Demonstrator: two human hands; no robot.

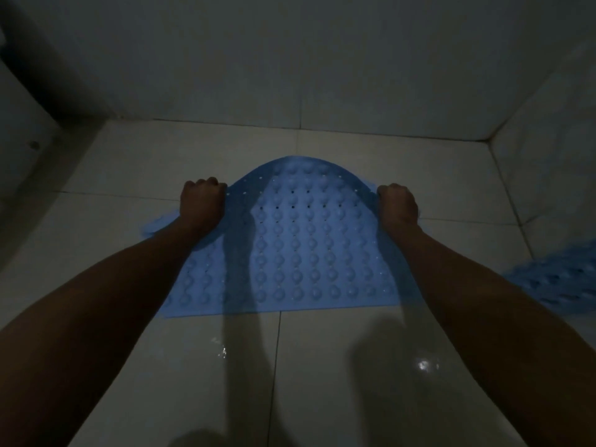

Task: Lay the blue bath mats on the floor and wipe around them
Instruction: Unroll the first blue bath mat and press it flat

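A blue bath mat [296, 246] with rows of round bumps and small holes is held in front of me above the white tiled floor [338, 366]. My left hand [201, 204] grips its left edge and my right hand [398, 206] grips its right edge. The mat's far end bulges upward between my fists, while its near edge lies on or close to the tiles. A second blue mat [561, 279] lies on the floor at the right edge of view, partly cut off. The room is dim.
Tiled walls [322, 59] close the space at the back and right, meeting in a corner at the upper right. A darker ledge or fixture [32, 140] stands at the left. Wet glints show on the near floor tiles.
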